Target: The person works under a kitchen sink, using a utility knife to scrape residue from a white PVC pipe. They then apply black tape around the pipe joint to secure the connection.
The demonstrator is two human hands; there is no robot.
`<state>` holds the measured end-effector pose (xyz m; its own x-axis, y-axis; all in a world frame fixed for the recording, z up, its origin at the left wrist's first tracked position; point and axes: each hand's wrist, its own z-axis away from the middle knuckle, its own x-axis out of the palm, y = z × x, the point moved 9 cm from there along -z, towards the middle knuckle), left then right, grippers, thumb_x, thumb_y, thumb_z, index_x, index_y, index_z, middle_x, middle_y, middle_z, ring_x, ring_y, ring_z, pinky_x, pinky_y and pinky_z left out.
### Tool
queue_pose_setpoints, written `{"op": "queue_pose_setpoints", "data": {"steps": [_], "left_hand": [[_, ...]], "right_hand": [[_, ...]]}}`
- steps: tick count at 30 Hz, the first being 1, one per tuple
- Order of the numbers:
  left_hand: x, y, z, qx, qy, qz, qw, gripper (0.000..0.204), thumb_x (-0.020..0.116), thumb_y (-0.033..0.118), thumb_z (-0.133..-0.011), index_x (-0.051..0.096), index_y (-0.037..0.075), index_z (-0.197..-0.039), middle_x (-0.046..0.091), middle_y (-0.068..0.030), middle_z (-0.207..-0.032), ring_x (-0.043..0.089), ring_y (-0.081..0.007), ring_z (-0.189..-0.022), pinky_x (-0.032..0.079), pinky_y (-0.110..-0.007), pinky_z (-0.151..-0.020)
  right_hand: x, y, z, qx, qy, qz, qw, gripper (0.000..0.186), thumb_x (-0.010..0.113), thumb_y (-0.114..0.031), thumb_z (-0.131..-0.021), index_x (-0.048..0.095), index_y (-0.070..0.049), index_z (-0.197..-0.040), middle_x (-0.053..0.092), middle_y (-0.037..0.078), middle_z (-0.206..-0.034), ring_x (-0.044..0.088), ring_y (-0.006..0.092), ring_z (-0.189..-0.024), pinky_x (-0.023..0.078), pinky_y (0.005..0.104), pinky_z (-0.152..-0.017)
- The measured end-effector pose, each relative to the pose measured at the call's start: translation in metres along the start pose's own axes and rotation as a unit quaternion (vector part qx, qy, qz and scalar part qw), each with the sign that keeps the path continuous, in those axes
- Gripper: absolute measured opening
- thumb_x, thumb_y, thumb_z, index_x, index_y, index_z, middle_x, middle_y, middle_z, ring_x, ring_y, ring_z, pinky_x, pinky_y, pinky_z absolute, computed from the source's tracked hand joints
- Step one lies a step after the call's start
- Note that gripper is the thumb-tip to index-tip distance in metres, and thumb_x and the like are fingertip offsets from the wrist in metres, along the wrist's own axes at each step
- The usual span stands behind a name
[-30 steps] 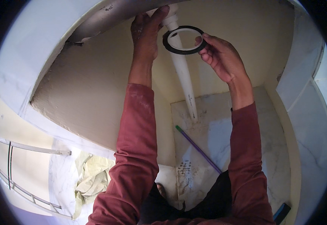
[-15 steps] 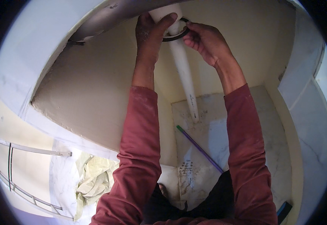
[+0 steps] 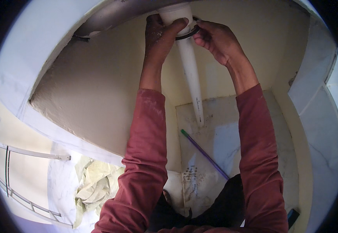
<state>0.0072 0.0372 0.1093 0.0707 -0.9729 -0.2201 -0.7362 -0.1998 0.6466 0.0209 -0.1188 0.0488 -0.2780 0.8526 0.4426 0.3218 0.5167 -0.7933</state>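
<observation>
A white pipe fitting hangs at the top under a grey, curved underside. From it a long white pipe slants down to the floor. A black ring circles the pipe at the fitting's lower end. My left hand is closed round the fitting's left side, its thumb lying across the front; its other fingers are hidden behind. On the other side, my right hand pinches the ring's right edge between thumb and fingers.
A purple stick with a green tip lies on the stained tile floor. Pale crumpled sheeting sits at the lower left, near a metal rack. Walls close in on both sides, with a marble-look edge at right.
The ring has come up closer against the fitting's lower end, covering the gap seen earlier. Both hands keep their holds, and the whole view has shifted slightly.
</observation>
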Motion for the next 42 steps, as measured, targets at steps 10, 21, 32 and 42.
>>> {"op": "queue_pose_setpoints", "data": {"steps": [10, 21, 32, 42], "left_hand": [[-0.018, -0.06, 0.038, -0.088, 0.118, 0.217, 0.965, 0.059, 0.066, 0.032, -0.091, 0.046, 0.001, -0.137, 0.059, -0.0122, -0.126, 0.057, -0.024, -0.114, 0.044, -0.039, -0.099], [0.01, -0.025, 0.039, 0.023, 0.075, 0.197, 0.977, 0.084, 0.079, 0.014, -0.081, 0.029, -0.001, -0.147, 0.055, -0.0122, -0.132, 0.051, -0.0214, -0.123, 0.04, -0.035, -0.107], [-0.001, -0.03, 0.034, -0.011, 0.059, 0.216, 0.975, 0.077, 0.082, 0.021, -0.081, 0.038, -0.004, -0.138, 0.061, -0.0129, -0.122, 0.057, -0.0203, -0.113, 0.044, -0.035, -0.102], [0.0, -0.018, 0.025, 0.031, 0.113, 0.119, 0.986, 0.053, 0.081, 0.027, -0.084, 0.058, -0.002, -0.121, 0.068, -0.0083, -0.109, 0.061, -0.0163, -0.1, 0.047, -0.03, -0.093]], "right_hand": [[-0.001, -0.007, -0.006, 0.01, 0.021, -0.019, 1.0, 0.025, 0.061, -0.016, -0.097, 0.06, 0.009, -0.104, 0.063, 0.012, -0.081, 0.065, 0.0184, -0.07, 0.061, 0.0276, -0.064], [0.005, -0.021, -0.015, -0.032, 0.013, 0.081, 0.996, 0.031, 0.063, -0.022, -0.094, 0.06, 0.009, -0.101, 0.063, 0.016, -0.092, 0.064, 0.0222, -0.083, 0.057, 0.0316, -0.072], [0.025, -0.033, -0.001, 0.001, 0.009, 0.075, 0.997, 0.024, 0.048, -0.015, -0.104, 0.055, 0.008, -0.103, 0.058, 0.009, -0.086, 0.056, 0.0144, -0.07, 0.055, 0.0266, -0.064], [0.037, -0.054, 0.001, -0.028, -0.022, 0.093, 0.995, 0.023, 0.049, -0.014, -0.103, 0.055, 0.009, -0.103, 0.057, 0.011, -0.089, 0.057, 0.0153, -0.07, 0.057, 0.0277, -0.065]]}}
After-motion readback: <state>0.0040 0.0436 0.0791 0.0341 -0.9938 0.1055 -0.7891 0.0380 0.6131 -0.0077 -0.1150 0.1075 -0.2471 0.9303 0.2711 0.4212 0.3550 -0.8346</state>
